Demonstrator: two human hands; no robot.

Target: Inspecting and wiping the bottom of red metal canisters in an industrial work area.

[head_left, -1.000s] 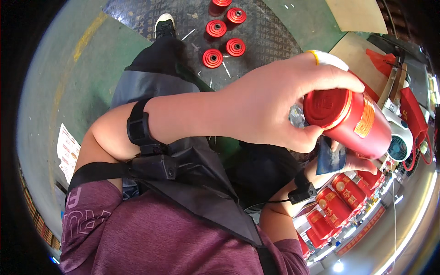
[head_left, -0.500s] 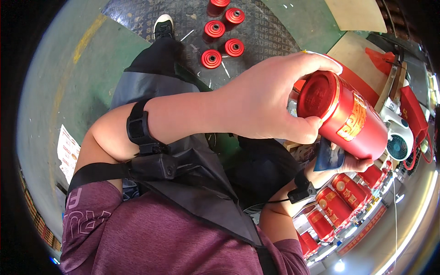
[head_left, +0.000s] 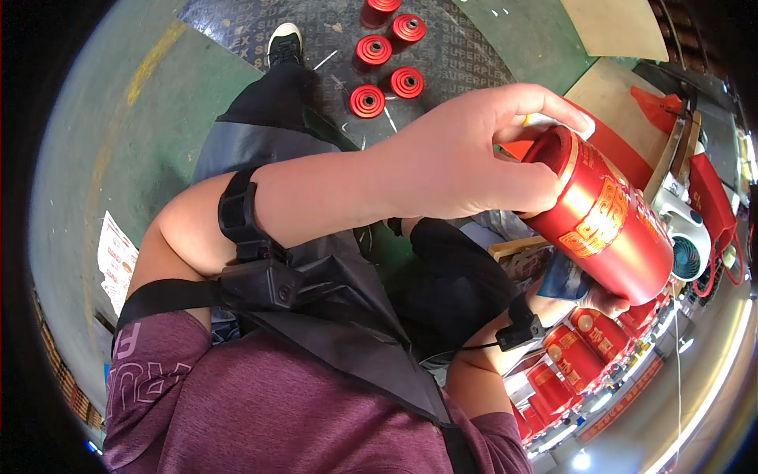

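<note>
My left hand (head_left: 466, 162) reaches across my chest and clasps the upper end of a red metal cylinder (head_left: 612, 225) with gold print, fingers curled over its rim. The cylinder lies tilted, its lower end pointing down to the right. Under that lower end my right hand (head_left: 602, 302) supports it. Only the right hand's knuckles and its wrist with a black clip show; the rest is hidden by the cylinder.
Several red round caps (head_left: 368, 101) lie on the dark mat by my shoe (head_left: 284, 43). A row of similar red cylinders (head_left: 576, 357) stands at the lower right. A white blower-like device (head_left: 685, 245) sits at the right. A printed sheet (head_left: 118, 261) lies on the green floor.
The cylinder has tipped and slid down to the right, its end turning toward the upper left. My left hand shifted from around its body to over its upper rim.
</note>
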